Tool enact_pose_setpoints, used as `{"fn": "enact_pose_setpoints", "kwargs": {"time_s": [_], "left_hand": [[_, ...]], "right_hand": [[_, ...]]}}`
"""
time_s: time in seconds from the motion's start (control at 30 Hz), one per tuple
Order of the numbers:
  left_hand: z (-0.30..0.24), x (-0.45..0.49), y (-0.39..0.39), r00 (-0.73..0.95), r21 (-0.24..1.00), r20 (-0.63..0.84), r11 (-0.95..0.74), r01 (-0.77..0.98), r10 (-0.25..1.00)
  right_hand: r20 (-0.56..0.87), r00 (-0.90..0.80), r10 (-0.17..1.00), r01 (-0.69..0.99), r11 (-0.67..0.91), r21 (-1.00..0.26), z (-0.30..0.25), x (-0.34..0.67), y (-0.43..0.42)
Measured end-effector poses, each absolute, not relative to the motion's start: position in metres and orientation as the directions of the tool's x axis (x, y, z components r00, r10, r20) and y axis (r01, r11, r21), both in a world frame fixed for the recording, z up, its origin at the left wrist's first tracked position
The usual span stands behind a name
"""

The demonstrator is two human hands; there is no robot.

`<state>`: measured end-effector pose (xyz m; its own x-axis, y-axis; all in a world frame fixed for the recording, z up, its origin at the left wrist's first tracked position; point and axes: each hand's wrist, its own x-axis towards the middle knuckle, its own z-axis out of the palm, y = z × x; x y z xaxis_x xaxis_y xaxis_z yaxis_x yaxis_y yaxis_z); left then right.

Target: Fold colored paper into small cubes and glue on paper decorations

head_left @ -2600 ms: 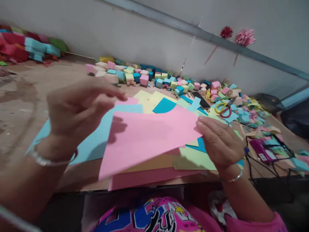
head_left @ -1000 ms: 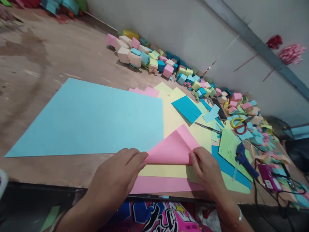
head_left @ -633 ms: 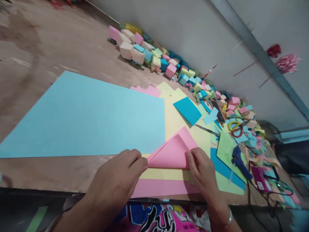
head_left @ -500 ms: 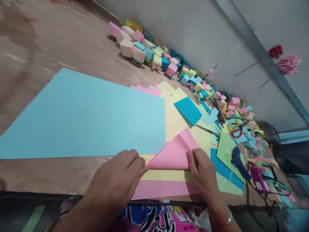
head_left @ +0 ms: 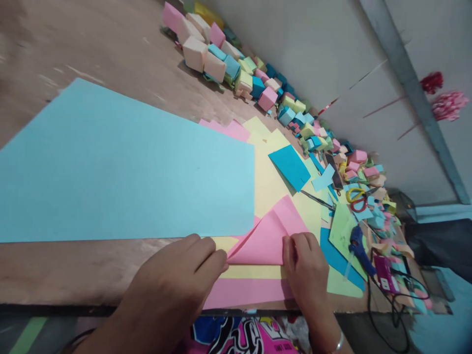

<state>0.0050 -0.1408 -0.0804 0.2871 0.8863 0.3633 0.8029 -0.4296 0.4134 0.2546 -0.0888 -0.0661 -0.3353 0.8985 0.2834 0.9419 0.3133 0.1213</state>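
Head view, landmark: light-blue sheet (head_left: 136,172), large, smooth and matt, straight-edged, lying flat on the worktop (head_left: 73,275), whose brown surface is scuffed and streaked.
Folded pink sheet: at the near right corner of the light-blue sheet; thin paper doubled into a roughly triangular form (head_left: 267,241), with a straight near fold, a peak on the far side and layers parting along the left slope.
Left hand: before the near edge of the light-blue sheet (head_left: 180,275); fingers drawn together on the pointed left corner of the folded pink sheet.
Right hand: right of the light-blue sheet's near right corner (head_left: 306,270); thumb and fingers pinching the folded pink sheet's right side; a shiny bracelet (head_left: 338,342) at the wrist.
Under-layers: pale yellow paper (head_left: 265,177), emerging from beneath the light-blue sheet's right edge; a flat pink strip (head_left: 247,294) nearer the worktop's rim.
Dark-blue piece: right of the light-blue sheet (head_left: 291,167); four-sided, smooth.
Tools: farther right of the light-blue sheet; a slender pointed metal tool (head_left: 317,199), scissors with yellow and red looped handles (head_left: 357,199), and a dark-blue glue gun (head_left: 357,242) with a translucent stick.
Paper blocks: beyond and right of the light-blue sheet (head_left: 268,99); a crowded band of boxy, flat-faced forms in pastel colours.
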Motion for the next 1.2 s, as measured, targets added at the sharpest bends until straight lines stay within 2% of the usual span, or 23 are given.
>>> {"fn": "enact_pose_setpoints", "kwargs": {"time_s": [0.2, 0.4, 0.67, 0.8, 1.03, 1.2], "left_hand": [[-0.077, 0.005, -0.139, 0.33, 0.398, 0.348, -0.457, 0.795, 0.878], [-0.077, 0.014, -0.142, 0.239, 0.47, 0.177, -0.296, 0.832, 0.955], [-0.07, 0.014, -0.137, 0.274, 0.447, 0.182, -0.327, 0.832, 0.944], [-0.07, 0.013, -0.137, 0.253, 0.472, 0.132, -0.285, 0.834, 0.958], [-0.071, 0.014, -0.138, 0.231, 0.521, 0.149, -0.275, 0.808, 0.961], [-0.071, 0.016, -0.138, 0.234, 0.511, 0.141, -0.273, 0.815, 0.962]], "right_hand": [[0.291, -0.347, 0.892, 0.937, 0.32, 0.137, -0.066, 0.256, -0.087], [0.304, -0.35, 0.886, 0.936, 0.319, 0.149, -0.068, 0.257, -0.086], [0.283, -0.347, 0.894, 0.936, 0.31, 0.166, -0.066, 0.256, -0.086], [0.269, -0.333, 0.904, 0.941, 0.303, 0.15, -0.065, 0.254, -0.087], [0.251, -0.319, 0.914, 0.947, 0.297, 0.122, -0.063, 0.252, -0.086], [0.234, -0.313, 0.921, 0.949, 0.296, 0.106, -0.062, 0.252, -0.085]]}}
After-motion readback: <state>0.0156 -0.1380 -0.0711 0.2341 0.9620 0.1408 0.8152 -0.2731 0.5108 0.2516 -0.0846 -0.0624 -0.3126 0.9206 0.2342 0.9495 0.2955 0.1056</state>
